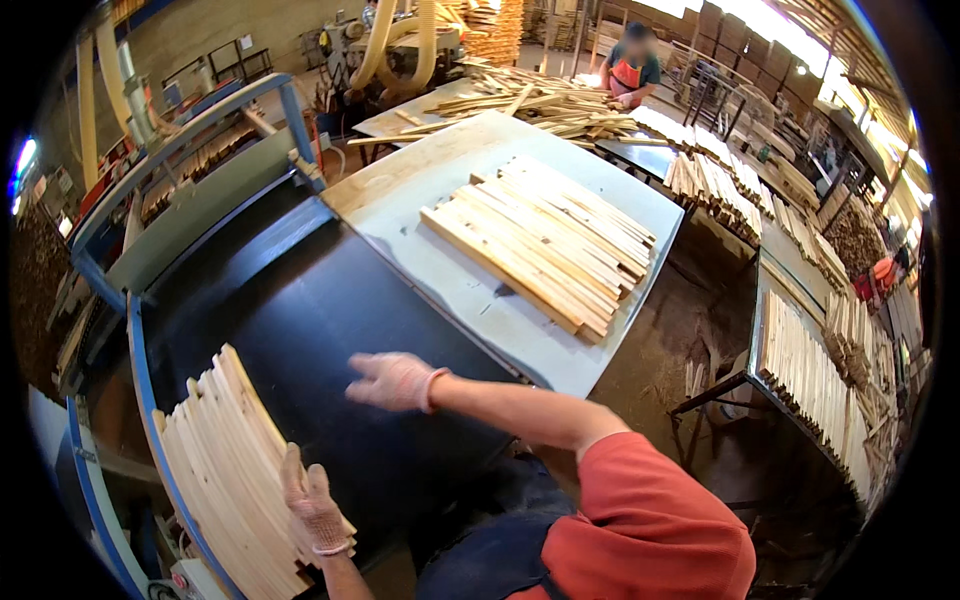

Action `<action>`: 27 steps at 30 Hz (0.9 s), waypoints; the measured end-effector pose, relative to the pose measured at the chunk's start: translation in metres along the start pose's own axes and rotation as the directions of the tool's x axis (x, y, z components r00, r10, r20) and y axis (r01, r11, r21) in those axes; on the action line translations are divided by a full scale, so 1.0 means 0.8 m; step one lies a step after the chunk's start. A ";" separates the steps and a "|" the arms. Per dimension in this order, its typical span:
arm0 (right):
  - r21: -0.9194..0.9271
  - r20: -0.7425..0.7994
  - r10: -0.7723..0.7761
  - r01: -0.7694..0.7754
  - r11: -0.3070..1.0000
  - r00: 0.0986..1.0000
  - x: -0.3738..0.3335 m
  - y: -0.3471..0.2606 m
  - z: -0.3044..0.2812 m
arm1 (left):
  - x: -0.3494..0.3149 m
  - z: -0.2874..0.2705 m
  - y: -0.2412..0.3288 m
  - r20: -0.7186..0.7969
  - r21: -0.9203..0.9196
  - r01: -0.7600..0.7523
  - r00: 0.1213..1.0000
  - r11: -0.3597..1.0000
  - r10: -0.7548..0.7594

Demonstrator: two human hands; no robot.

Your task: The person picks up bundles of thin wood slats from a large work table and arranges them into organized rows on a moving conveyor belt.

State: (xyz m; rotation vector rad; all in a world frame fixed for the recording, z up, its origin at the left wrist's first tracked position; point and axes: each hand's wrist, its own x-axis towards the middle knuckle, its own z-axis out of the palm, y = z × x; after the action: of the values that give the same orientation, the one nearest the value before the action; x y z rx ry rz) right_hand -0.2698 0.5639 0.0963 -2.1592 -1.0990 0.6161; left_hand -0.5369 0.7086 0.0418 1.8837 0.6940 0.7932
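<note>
A row of pale wooden strips (pixel 225 460) lies side by side along the left edge of a black belt surface (pixel 370 300). My left hand (pixel 315 508), in a light knitted glove, rests against the right side of these strips with its fingers stretched out. Over the belt hovers my gloved right hand (pixel 393 382), fingers apart and nothing in them. Beyond it, on a pale table (pixel 400 215), sits a second batch of wooden strips (pixel 545 240), laid flat and close together.
A blue-framed machine (pixel 205 110) spans the belt's far end. Behind the pale table a loose heap of strips (pixel 530 105) lies near a co-worker (pixel 630 72). Tables on the right carry rows of strips (pixel 815 385), with another person (pixel 878 278) beyond.
</note>
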 end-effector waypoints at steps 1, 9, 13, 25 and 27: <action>0.070 -0.228 -0.007 0.024 0.997 0.974 -0.002 0.072 -0.022 | 0.003 0.038 0.006 0.022 -0.051 0.006 1.000 0.999 -0.005; 0.096 -0.684 0.415 -0.490 0.866 0.600 -0.063 0.421 -0.362 | 0.002 0.299 0.107 0.230 0.173 -0.143 0.968 0.974 0.102; 0.115 -0.754 0.513 -0.687 0.717 0.409 -0.141 0.581 -0.452 | -0.001 0.402 0.091 0.367 0.203 -0.271 0.912 0.941 0.183; -0.035 -0.576 0.628 -0.783 0.621 0.523 -0.084 0.673 -0.504 | -0.001 0.464 0.102 0.184 0.309 -0.152 0.978 0.939 0.098; -0.094 -0.625 0.519 -0.717 0.691 0.583 -0.085 0.657 -0.479 | 0.002 0.468 0.101 0.147 0.276 -0.152 0.982 0.949 0.114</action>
State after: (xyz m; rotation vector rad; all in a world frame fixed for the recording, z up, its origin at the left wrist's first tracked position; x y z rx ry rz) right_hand 0.2230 0.1458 -0.0047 -2.7933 -0.0655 0.0227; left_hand -0.2382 0.4750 -0.0132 2.2437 0.6309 0.6733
